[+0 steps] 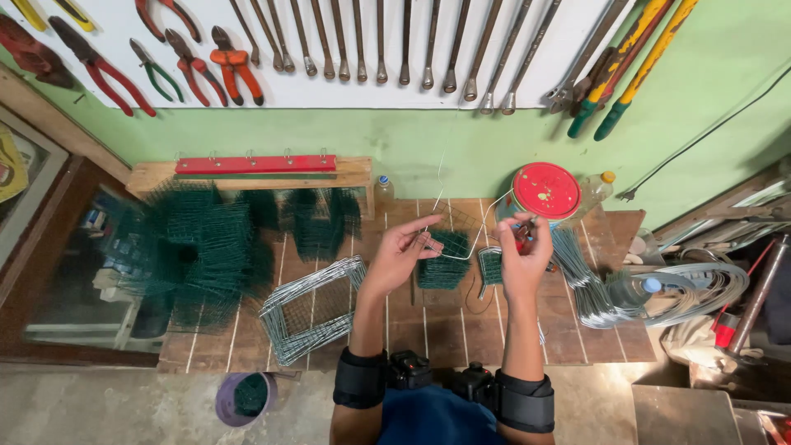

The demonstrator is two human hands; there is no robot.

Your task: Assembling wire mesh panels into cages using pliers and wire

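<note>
— Showing both forearms raised over the table, what does each hand do?

— Left hand: palm turned inward, fingers curled, its grip pinched on one end of a thin bent wire. Right hand: held upright, its grip closed on the wire's other end near a red-handled tool, of which too little shows to tell its kind. The wire spans the gap between the hands, above a small green mesh piece lying on the table.

— Which containers appear?

— A can with a paint-spattered red lid stands just behind the right hand, contents hidden. A purple bucket on the floor holds a roll of green mesh.

— And the surroundings?

— The slatted wooden table carries a heap of green mesh at left, a stack of bare wire frames near the left forearm, and a bundle of bent wires at right. Above, on a green wall, a white board holds pliers and a row of wrenches.
</note>
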